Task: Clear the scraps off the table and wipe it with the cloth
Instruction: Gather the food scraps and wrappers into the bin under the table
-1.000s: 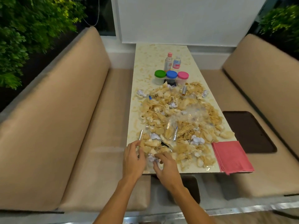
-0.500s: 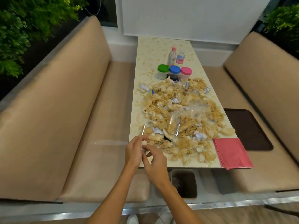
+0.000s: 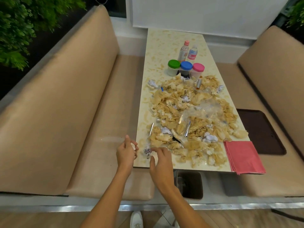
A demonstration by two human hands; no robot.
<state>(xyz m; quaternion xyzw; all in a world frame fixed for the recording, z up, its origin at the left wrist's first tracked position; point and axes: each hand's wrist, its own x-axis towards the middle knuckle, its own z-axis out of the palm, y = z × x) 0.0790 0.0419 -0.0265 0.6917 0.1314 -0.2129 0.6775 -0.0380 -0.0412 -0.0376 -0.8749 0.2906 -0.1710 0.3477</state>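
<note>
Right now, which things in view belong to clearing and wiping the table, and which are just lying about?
Job:
scrap pile
crumpled paper balls
foil tubes
pink cloth
bin
left hand, closed on a white scrap
right hand

Lying about:
three lidded jars
two bottles
dark tray

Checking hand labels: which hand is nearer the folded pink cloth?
Right. The right hand is over the table's near edge, with scraps between it and the pink cloth; the left hand is farther, off the table's left edge.
</note>
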